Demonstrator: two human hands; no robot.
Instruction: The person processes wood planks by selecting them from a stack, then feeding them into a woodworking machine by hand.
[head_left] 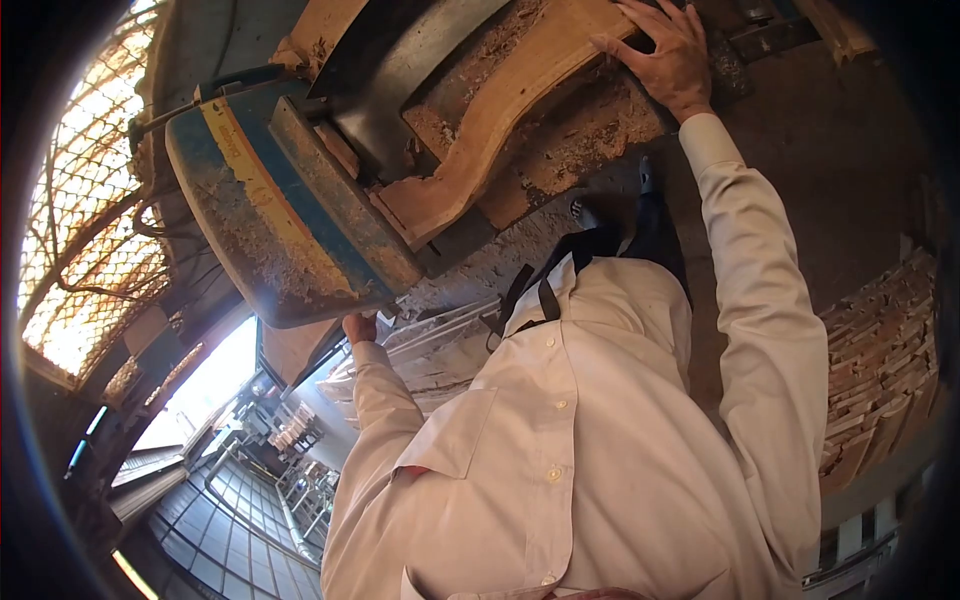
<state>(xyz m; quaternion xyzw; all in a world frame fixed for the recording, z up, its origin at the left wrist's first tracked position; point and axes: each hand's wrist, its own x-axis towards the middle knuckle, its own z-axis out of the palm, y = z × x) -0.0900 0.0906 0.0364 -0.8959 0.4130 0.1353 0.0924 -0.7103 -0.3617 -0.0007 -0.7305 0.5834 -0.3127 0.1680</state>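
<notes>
A long, curved wooden plank [490,135] lies across the sawdust-covered bed of a machine. Its left end reaches the blue machine housing [290,210], which has a yellow strip and a coat of dust. My right hand [668,60] rests on the plank's far right end, thumb and fingers spread over the wood. Close under the lower edge of the housing is my left hand [359,327], small in view and curled closed. The housing partly hides its fingers, and what they grip cannot be made out. A flat brown panel [296,350] shows just left of that hand.
Wood shavings [570,150] cover the machine bed. Stacked wood pieces [880,350] stand at the right. Pale boards [430,355] lie below the machine, near my left sleeve. My shoe [646,175] is on the floor beside the bed. Bright mesh [90,200] closes the left side.
</notes>
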